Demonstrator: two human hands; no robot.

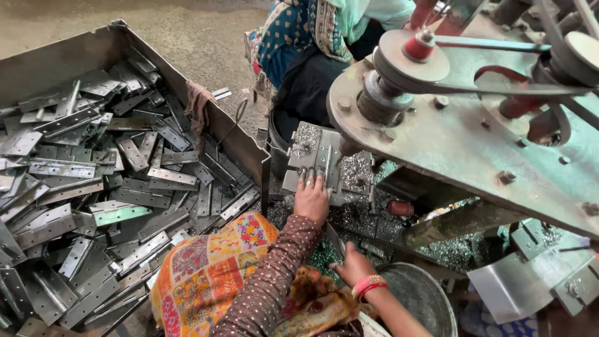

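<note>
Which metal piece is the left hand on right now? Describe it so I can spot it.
Start at the big grey machine plate with pulleys. Under its left edge sits a small flat steel block; the left hand presses its near edge. Unlike the loose hinges in the bin, it is dusted with shavings.

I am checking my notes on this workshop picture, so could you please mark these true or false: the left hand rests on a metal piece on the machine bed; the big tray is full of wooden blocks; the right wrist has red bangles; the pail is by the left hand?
1. The left hand rests on a metal piece on the machine bed. True.
2. The big tray is full of wooden blocks. False: it holds grey metal hinges.
3. The right hand has red bangles at the wrist. True.
4. The metal pail is by the left hand. False: it sits beside the right hand.
</note>
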